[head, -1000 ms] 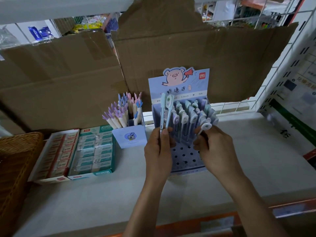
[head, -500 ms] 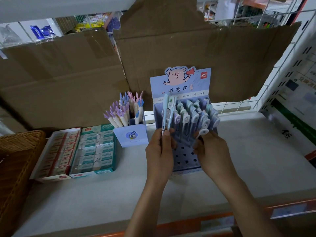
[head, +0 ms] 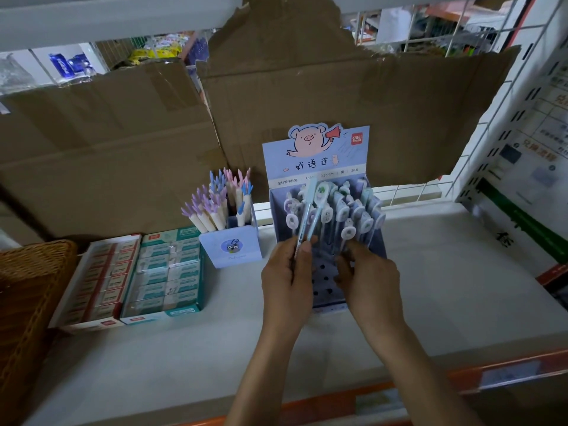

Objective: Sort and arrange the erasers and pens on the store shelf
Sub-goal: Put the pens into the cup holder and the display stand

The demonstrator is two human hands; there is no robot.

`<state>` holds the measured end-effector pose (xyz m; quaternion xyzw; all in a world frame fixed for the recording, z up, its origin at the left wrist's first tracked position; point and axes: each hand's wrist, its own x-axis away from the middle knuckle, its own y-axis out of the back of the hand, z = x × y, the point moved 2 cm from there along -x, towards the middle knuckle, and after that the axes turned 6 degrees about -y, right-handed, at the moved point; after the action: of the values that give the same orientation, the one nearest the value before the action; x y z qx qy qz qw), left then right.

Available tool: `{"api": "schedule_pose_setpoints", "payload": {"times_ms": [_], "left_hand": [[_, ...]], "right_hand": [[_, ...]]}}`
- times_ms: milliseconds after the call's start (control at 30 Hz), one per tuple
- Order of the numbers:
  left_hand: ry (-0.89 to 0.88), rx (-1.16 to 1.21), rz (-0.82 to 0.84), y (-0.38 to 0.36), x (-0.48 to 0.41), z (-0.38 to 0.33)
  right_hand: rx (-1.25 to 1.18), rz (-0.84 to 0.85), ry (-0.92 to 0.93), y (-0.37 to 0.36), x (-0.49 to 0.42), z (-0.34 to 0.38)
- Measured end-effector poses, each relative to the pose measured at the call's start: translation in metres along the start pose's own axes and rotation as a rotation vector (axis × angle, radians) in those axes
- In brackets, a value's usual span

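The left hand (head: 287,278) is gripping two pens (head: 309,216) upright, caps rising above its fingertips. The right hand (head: 368,278) is pinching a white-capped pen (head: 349,232) just above its fingers, inside the display box (head: 325,290). I'm guessing a nudge could be toppling the crowded neighbours, or the pair could be slipping.

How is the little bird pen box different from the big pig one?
The pig box has a tall picture card behind; the bird box has none and is smaller. Pig box pens have flat round white tops; bird box pens have pointy purple, pink and blue tops. The left hand holds two pens and the right hand pinches another pen at the pig box; nothing touches the bird box. Both are pale blue and hold pens.
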<state>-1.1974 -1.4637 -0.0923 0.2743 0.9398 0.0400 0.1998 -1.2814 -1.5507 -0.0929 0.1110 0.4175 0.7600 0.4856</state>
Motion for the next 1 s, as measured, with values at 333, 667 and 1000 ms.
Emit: {"api": "schedule_pose_setpoints", "payload": {"times_ms": [333,667,1000], "left_hand": [[0.018,0.220,0.085,0.004,0.002,-0.005],[-0.013,0.100,-0.037,0.013,-0.004,-0.002],[0.023,0.220,-0.043,0.015,-0.007,0.000]], "right_hand": [[-0.519,0.077,-0.082,0.036,0.007,0.028],[-0.494,0.000,-0.003,0.039,-0.009,0.022],[-0.060,-0.037,0.204,0.000,-0.014,0.010]]}}
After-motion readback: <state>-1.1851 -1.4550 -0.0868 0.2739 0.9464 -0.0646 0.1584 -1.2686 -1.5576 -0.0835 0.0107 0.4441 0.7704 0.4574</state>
